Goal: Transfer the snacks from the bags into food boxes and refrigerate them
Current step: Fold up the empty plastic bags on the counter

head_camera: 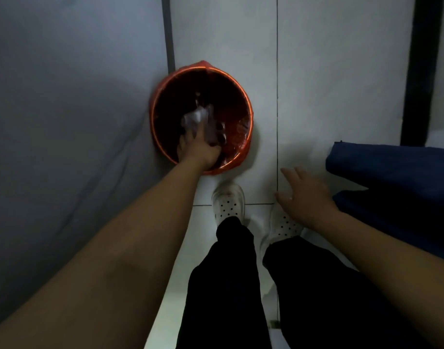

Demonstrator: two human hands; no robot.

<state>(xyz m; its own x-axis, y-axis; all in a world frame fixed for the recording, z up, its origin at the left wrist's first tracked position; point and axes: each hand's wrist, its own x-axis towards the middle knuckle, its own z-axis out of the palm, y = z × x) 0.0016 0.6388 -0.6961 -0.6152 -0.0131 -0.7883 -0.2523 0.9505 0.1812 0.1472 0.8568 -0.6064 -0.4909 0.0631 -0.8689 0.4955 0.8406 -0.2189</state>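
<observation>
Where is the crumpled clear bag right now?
In the head view, left of centre: the left hand grips the crumpled clear bag inside the mouth of the red-lined bin, which stands on the tiled floor.

Bare forearms, black trousers (223, 285), and white perforated clogs (228, 201) with small dark holes.

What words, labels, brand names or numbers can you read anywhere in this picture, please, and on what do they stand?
None can be read.
crumpled clear bag gripped by the left hand over the red-lined bin: no print legible; dim and blurred.
white shoes: only holes, no marking.
blue fabric beside the open right hand: plain.
</observation>
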